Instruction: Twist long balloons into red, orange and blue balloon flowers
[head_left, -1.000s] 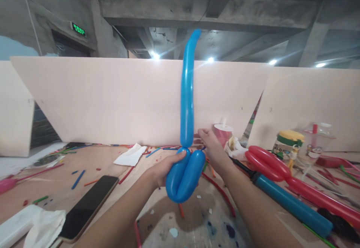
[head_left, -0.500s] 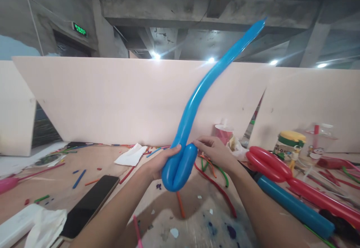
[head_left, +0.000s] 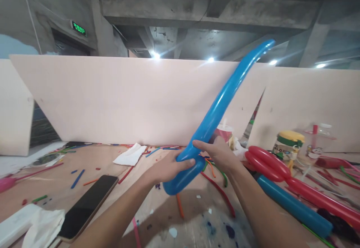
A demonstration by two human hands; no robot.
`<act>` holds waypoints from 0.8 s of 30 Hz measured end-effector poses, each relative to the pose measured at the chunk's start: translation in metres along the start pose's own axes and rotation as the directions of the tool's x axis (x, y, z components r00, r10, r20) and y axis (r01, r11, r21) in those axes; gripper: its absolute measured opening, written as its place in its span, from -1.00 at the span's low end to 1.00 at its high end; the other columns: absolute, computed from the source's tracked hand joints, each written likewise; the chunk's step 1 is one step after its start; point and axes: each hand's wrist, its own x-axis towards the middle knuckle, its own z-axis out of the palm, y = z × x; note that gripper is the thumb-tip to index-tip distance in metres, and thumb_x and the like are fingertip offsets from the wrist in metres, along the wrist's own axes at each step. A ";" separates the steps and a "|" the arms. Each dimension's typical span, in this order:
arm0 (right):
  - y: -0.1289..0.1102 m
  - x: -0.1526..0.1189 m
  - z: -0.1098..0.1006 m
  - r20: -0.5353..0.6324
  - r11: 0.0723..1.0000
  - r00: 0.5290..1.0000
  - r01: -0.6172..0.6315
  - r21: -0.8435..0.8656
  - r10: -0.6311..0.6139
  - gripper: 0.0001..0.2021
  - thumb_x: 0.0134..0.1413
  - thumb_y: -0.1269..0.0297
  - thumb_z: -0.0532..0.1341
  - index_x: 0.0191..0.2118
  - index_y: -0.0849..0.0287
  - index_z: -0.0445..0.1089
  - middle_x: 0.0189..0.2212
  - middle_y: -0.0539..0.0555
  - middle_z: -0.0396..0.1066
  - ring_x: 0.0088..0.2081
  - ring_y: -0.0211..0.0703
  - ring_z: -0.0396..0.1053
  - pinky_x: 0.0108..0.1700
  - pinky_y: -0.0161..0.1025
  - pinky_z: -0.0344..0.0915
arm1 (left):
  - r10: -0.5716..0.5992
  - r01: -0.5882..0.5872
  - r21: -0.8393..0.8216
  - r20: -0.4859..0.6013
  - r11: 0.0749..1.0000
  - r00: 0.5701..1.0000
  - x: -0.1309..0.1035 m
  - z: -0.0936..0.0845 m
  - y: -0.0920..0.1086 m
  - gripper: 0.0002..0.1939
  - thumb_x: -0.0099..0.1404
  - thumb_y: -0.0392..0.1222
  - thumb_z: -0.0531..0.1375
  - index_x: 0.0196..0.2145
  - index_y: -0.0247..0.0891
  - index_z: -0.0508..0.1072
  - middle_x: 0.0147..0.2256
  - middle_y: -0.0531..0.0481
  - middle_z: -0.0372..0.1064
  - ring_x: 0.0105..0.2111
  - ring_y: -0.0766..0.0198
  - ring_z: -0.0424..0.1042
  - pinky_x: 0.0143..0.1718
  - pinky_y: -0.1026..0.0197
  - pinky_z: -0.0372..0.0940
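A long blue balloon [head_left: 221, 107] slants up to the right in front of the pale board, its lower end folded back on itself in a loop. Around the folded part closes my left hand [head_left: 170, 168], thumb lying across the front. My right hand [head_left: 218, 148] grips the long section just above, its thumb on the near side and its fingers mostly hidden behind. The balloon's loop hangs over the table, above an orange uninflated balloon [head_left: 180, 206].
A phone [head_left: 89, 206] and crumpled tissue [head_left: 45, 225] lie at left. On the right are a red twisted balloon [head_left: 270, 165], a teal pump tube [head_left: 294, 205] and a yellow-lidded jar [head_left: 289, 141]. A pale board [head_left: 112, 98] stands behind the table.
My right hand has moved from the folded end up onto the long section. The balloon leans further right, its tip lower. My left hand has shifted slightly right, still gripping it.
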 end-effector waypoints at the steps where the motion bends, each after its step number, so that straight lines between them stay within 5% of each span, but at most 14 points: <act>1: 0.000 -0.001 -0.001 0.019 0.999 1.000 0.013 0.045 -0.014 -0.71 -0.17 0.19 0.37 -0.32 0.22 0.38 -0.39 0.06 0.45 -0.32 -0.09 0.40 -0.25 -0.16 0.34 | -0.015 0.024 -0.130 0.069 0.991 0.998 0.000 -0.001 0.000 -0.54 0.20 0.07 0.14 -0.02 -0.22 0.40 -0.11 -0.12 0.43 -0.11 0.03 0.39 -0.08 0.06 0.22; 5: -0.001 -0.004 -0.001 0.087 0.984 0.996 -0.007 0.181 -0.009 -0.72 -0.19 0.26 0.39 -0.29 0.19 0.41 -0.36 0.04 0.45 -0.30 -0.10 0.40 -0.20 -0.13 0.34 | -0.120 0.236 -0.520 0.247 0.821 0.962 -0.001 -0.001 -0.005 -0.45 0.14 0.06 0.21 0.03 -0.26 0.34 -0.09 -0.20 0.42 -0.09 -0.01 0.39 -0.04 -0.04 0.21; 10: -0.004 -0.007 -0.003 0.164 0.965 0.985 -0.089 0.248 0.048 -0.64 -0.32 0.34 0.44 -0.27 0.16 0.46 -0.35 0.03 0.47 -0.29 -0.13 0.41 -0.22 -0.18 0.33 | -0.134 0.466 -0.603 0.512 0.648 0.848 -0.003 0.003 -0.012 -0.25 0.03 0.25 0.21 0.01 -0.39 0.34 -0.14 -0.26 0.43 -0.05 -0.07 0.37 0.08 -0.08 0.07; 16: -0.011 -0.011 -0.004 0.336 0.926 0.941 -0.166 0.340 0.046 -0.47 -0.29 0.35 0.43 -0.08 0.13 0.38 -0.35 0.04 0.47 -0.29 -0.14 0.41 -0.21 -0.17 0.32 | -0.001 0.453 -0.625 0.587 0.636 0.810 -0.005 0.010 -0.012 -0.20 0.02 0.29 0.18 0.06 -0.36 0.29 -0.13 -0.25 0.41 -0.04 -0.13 0.35 0.04 -0.14 0.06; 24: -0.003 -0.011 0.003 0.454 0.839 0.891 -0.227 0.494 -0.027 -0.66 -0.13 0.30 0.33 -0.14 0.12 0.39 -0.17 0.13 0.46 -0.26 -0.07 0.44 -0.19 -0.10 0.35 | 0.093 0.408 -0.643 0.598 0.648 0.796 -0.008 0.016 -0.011 -0.13 0.00 0.41 0.04 0.03 -0.38 0.33 -0.18 -0.21 0.43 -0.16 -0.14 0.42 -0.07 -0.16 0.14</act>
